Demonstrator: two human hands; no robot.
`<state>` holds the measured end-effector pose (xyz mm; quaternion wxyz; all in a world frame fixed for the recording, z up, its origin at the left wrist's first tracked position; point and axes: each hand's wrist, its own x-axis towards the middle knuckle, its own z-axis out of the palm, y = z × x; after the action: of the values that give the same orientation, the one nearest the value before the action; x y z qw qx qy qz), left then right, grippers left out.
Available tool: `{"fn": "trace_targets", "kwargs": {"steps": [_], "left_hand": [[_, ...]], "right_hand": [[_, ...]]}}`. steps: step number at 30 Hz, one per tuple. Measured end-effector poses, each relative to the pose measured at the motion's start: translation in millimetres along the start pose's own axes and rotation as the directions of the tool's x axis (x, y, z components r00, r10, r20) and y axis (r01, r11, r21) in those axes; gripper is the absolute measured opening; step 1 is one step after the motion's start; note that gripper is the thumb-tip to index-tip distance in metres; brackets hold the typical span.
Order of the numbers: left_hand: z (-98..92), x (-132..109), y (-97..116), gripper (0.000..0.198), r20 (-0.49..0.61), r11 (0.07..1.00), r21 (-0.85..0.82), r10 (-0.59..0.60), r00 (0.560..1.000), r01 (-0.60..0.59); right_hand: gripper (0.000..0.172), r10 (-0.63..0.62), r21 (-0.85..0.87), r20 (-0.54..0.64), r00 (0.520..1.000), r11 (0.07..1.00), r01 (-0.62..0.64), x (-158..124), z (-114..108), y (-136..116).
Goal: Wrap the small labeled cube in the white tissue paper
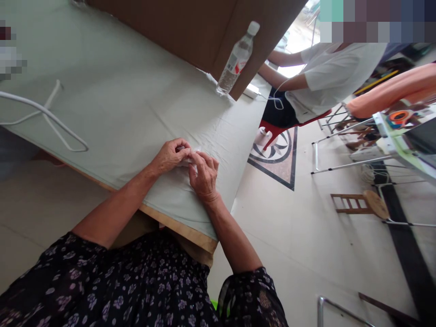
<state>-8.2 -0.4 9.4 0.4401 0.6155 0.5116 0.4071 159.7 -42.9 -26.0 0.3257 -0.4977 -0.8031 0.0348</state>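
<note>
My left hand (171,155) and my right hand (205,175) meet over the near corner of the table, fingertips almost touching. The fingers of both are closed in a pinch. Between and beneath them shows a little of something pale and see-through, like thin clear plastic, but my fingers hide most of it and I cannot make out its kind. Under my hands lies the pale green table cover (129,109), wrinkled near my right hand.
A clear bottle (235,63) with a white cap stands by a large brown board (177,27). White cables (51,113) lie at left. Across the table corner sits a person in a white shirt (340,68). A wooden stool (373,204) is on the floor at right.
</note>
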Motion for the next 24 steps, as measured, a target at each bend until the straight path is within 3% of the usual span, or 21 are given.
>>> {"fn": "trace_targets", "kwargs": {"steps": [9,13,19,24], "left_hand": [[2.0,1,-1,0.024,0.004,0.999,-0.022,-0.037,0.999,0.037],[2.5,1,-1,0.032,-0.031,0.991,-0.112,-0.081,0.996,0.077],[-2.8,7,-6,0.032,-0.179,0.955,-0.290,-0.117,0.977,0.062],[-5.8,7,-8,0.035,-0.156,0.961,-0.268,-0.109,0.982,0.064]], "right_hand": [[0.051,0.115,0.070,-0.186,0.976,0.992,-0.103,-2,-8,8],[0.053,0.141,0.102,-0.189,0.972,0.987,-0.124,-2,-10,10],[0.053,0.172,0.122,-0.213,0.962,0.981,-0.148,-4,-9,15],[0.055,0.167,0.119,-0.210,0.963,0.982,-0.144,-3,-8,17]]}}
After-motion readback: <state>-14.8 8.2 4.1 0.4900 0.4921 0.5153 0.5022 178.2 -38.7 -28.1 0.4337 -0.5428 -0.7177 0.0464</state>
